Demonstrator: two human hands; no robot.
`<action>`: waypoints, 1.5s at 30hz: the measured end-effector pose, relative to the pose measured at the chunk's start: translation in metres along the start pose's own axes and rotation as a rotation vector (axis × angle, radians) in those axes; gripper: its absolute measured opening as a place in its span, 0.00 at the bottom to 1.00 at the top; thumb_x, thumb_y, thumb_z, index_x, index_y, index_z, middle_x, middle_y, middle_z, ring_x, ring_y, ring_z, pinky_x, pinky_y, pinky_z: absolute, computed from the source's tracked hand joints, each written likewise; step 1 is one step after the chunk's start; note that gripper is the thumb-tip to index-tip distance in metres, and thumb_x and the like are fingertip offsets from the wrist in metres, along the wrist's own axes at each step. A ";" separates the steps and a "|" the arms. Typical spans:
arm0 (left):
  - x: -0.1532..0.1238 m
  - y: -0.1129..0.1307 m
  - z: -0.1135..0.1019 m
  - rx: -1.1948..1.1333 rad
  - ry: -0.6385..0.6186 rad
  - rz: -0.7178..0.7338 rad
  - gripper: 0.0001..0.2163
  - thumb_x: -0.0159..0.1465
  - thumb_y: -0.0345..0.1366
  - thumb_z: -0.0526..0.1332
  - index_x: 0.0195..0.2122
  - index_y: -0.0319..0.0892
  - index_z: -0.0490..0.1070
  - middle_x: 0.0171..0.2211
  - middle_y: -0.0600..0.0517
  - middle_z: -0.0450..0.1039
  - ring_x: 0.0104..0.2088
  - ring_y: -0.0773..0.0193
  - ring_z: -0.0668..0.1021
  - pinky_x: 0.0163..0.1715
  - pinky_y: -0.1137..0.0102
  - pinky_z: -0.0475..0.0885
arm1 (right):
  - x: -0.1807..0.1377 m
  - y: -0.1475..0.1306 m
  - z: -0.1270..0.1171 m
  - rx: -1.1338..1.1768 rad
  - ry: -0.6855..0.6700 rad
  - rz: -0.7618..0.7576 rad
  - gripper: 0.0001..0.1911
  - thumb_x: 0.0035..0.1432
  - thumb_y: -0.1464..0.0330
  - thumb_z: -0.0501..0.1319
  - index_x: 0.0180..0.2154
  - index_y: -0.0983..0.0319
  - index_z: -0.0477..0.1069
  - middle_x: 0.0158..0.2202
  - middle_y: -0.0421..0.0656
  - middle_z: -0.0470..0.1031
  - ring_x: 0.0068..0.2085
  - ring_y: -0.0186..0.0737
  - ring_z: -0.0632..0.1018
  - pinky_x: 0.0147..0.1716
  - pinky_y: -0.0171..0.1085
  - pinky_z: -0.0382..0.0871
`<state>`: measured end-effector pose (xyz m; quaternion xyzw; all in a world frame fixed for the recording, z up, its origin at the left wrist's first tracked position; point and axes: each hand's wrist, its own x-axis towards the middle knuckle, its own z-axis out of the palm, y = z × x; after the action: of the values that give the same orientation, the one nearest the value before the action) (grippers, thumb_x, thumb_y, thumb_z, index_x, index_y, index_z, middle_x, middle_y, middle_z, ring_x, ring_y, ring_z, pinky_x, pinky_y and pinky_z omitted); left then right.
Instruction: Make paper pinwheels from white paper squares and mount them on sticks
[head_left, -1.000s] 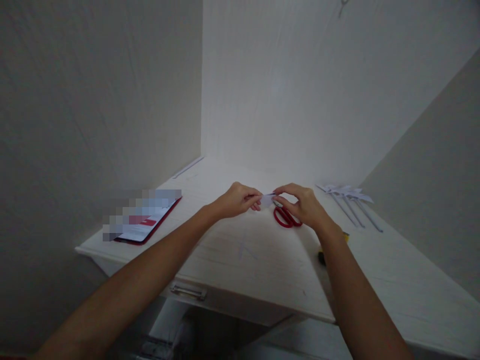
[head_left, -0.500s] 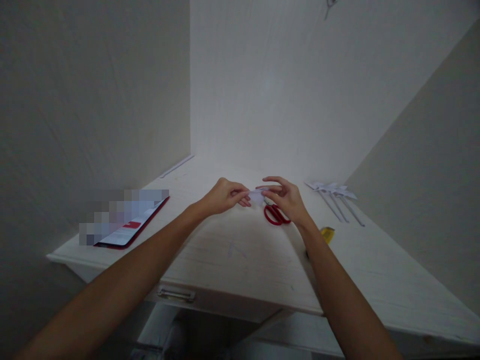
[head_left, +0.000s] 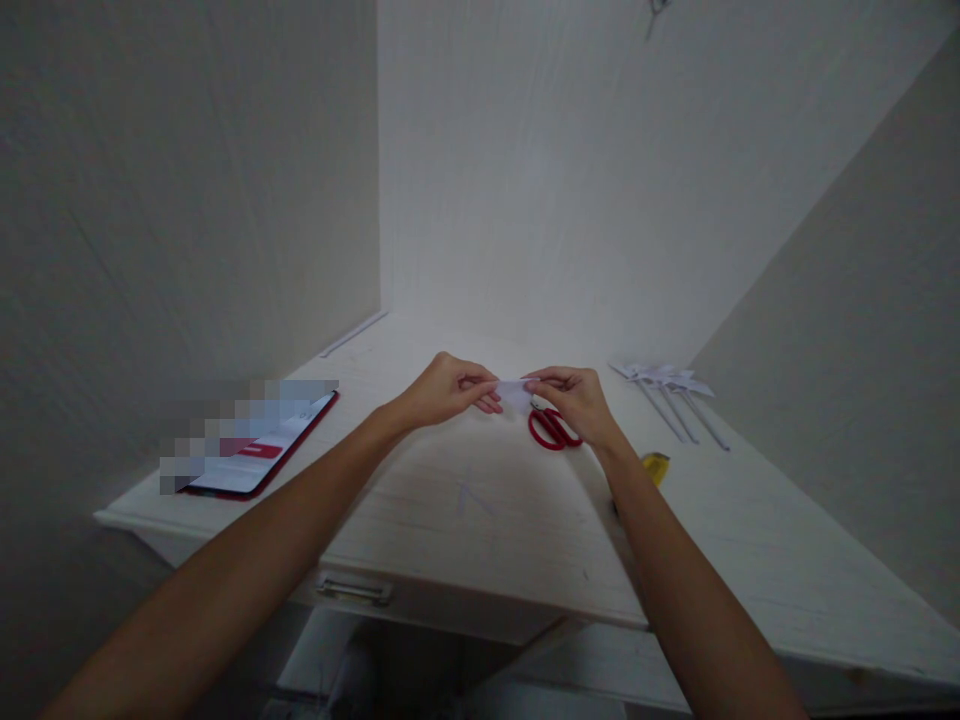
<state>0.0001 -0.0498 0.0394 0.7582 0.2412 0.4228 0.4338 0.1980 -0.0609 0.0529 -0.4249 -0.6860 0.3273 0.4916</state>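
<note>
Between my two hands a small piece of white paper (head_left: 514, 391) is held just above the table. My left hand (head_left: 454, 388) pinches its left end between thumb and fingers. At the other end, my right hand (head_left: 571, 398) is closed on the paper with thumb and fingertips. Red-handled scissors (head_left: 552, 430) lie on the table under and beside my right hand, their blades mostly hidden. Behind my right forearm a yellow object (head_left: 655, 467) shows only in part.
The white table (head_left: 465, 540) stands in a corner between walls. At left lies a tablet or phone with a red edge (head_left: 300, 440). Several white paper pieces with thin stems (head_left: 671, 385) rest at right. A drawer handle (head_left: 354, 588) is on the front.
The raised fingers of my right hand have come down and closed on the paper's right end. My left hand stays almost where it was.
</note>
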 end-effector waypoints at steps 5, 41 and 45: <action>-0.001 0.001 0.000 -0.038 -0.005 -0.028 0.14 0.56 0.38 0.61 0.34 0.28 0.71 0.29 0.39 0.76 0.30 0.59 0.79 0.33 0.67 0.77 | 0.000 0.001 -0.001 -0.039 -0.002 -0.037 0.06 0.42 0.68 0.65 0.24 0.64 0.75 0.23 0.42 0.77 0.24 0.33 0.74 0.24 0.32 0.67; -0.003 0.004 0.005 0.582 -0.239 0.049 0.22 0.64 0.43 0.47 0.17 0.36 0.64 0.09 0.56 0.62 0.11 0.75 0.65 0.16 0.80 0.60 | -0.007 -0.003 0.010 -0.157 -0.221 -0.152 0.09 0.50 0.64 0.61 0.28 0.63 0.76 0.29 0.44 0.78 0.31 0.36 0.76 0.32 0.35 0.68; -0.003 0.007 0.000 0.513 -0.218 0.012 0.21 0.63 0.43 0.49 0.16 0.37 0.63 0.08 0.58 0.58 0.10 0.76 0.61 0.13 0.80 0.55 | -0.005 0.004 0.008 -0.126 -0.323 -0.019 0.12 0.49 0.62 0.61 0.27 0.65 0.74 0.23 0.42 0.75 0.23 0.32 0.72 0.23 0.31 0.63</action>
<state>-0.0012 -0.0559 0.0439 0.8855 0.2880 0.2665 0.2487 0.1924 -0.0637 0.0451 -0.3905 -0.7791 0.3430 0.3505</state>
